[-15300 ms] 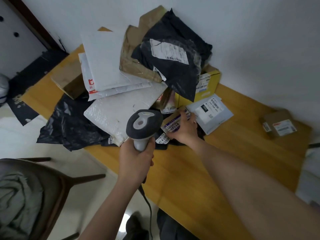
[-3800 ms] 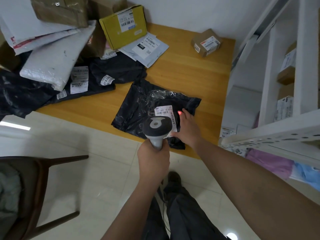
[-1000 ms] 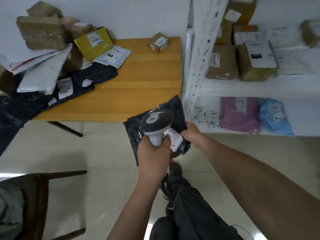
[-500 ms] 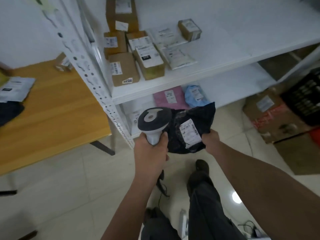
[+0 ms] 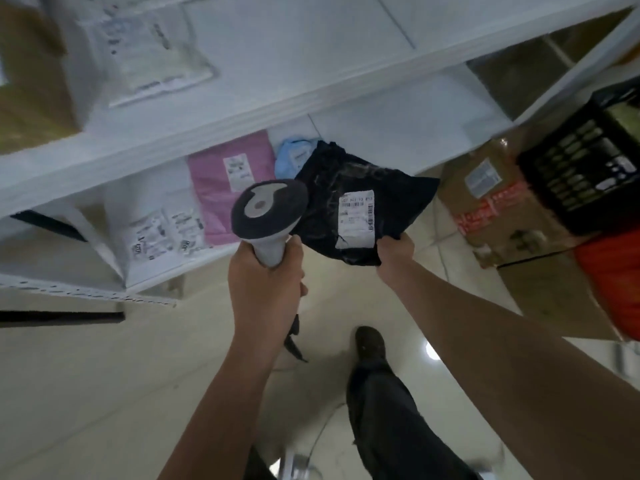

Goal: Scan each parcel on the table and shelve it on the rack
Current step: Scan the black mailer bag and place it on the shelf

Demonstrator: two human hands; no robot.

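Holding a black parcel point(image 5: 360, 206) by its near edge, the right hand point(image 5: 394, 252) brings it just before the rack point(image 5: 214, 109), unshelved; the left hand point(image 5: 265, 282) grips the scanner point(image 5: 268, 211).

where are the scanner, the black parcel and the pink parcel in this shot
scanner point(image 5: 268, 209): head view, on the dark top of its head
black parcel point(image 5: 391, 192): head view, on the bare black plastic right of its label
pink parcel point(image 5: 213, 199): head view, on the pink wrap left of its label
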